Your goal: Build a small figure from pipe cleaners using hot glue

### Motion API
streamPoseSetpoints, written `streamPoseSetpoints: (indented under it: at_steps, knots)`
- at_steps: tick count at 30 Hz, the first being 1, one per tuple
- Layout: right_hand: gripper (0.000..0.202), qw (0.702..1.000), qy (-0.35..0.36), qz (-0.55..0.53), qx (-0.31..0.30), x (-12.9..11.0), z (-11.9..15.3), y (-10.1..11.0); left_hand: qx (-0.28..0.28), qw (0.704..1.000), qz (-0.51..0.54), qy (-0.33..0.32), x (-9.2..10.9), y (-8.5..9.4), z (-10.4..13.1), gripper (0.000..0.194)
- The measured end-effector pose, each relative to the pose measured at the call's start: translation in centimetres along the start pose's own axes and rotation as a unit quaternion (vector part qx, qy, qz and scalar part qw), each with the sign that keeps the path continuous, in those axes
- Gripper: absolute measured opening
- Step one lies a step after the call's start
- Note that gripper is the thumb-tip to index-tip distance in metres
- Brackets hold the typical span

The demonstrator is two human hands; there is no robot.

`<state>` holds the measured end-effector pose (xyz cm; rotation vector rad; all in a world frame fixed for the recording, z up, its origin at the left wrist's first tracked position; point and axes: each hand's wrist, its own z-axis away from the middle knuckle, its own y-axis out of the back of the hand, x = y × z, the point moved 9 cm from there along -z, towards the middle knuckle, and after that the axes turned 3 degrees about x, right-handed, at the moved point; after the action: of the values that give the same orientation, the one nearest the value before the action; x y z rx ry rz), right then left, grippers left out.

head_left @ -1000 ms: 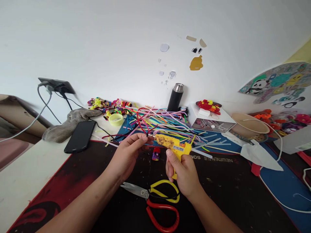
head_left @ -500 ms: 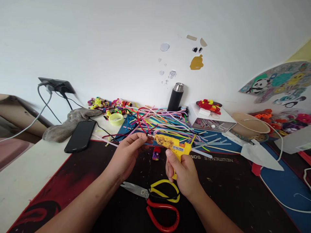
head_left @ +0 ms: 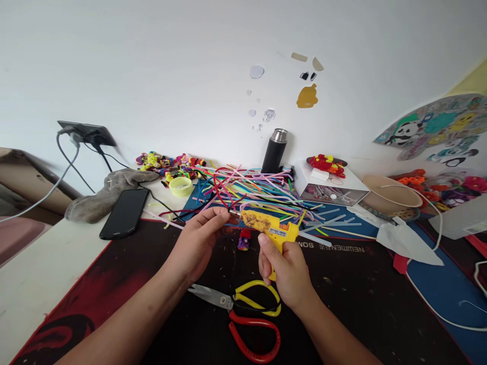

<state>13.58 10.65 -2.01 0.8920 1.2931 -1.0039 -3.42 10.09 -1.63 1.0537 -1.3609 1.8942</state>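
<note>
My right hand (head_left: 285, 266) is wrapped round the handle of a yellow glue gun (head_left: 262, 223), stained brown near its nozzle, with a clear glue stick (head_left: 315, 239) jutting from its back. The nozzle points left and meets the fingertips of my left hand (head_left: 207, 233). Those fingers pinch dark red and black pipe cleaners (head_left: 220, 190) that spread up and to the left; the exact spot of contact is too small to make out. Below lie scissors (head_left: 224, 302) with one yellow and one red handle. Just under the nozzle stands a small purple and red figure (head_left: 244, 240).
Loose colourful pipe cleaners (head_left: 258, 185) are heaped at the back. Behind them stands a black thermos (head_left: 274, 152), with a white box (head_left: 335, 185) to its right. A phone (head_left: 125, 214), a tape roll (head_left: 181, 187) and a grey plush (head_left: 108, 195) lie left. Power cords (head_left: 69, 170) hang from the socket.
The view has shifted very slightly. Both hands, the glue gun and the pipe cleaners hold almost the same position.
</note>
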Motion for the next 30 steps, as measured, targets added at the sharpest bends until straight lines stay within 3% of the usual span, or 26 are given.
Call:
streamPoseSetpoints:
  at_steps: [30]
  knots:
    - [0.077, 1.0, 0.002, 0.017, 0.007, -0.13, 0.12, 0.19, -0.011, 1.0, 0.001, 0.0, 0.02, -0.08, 0.03, 0.027]
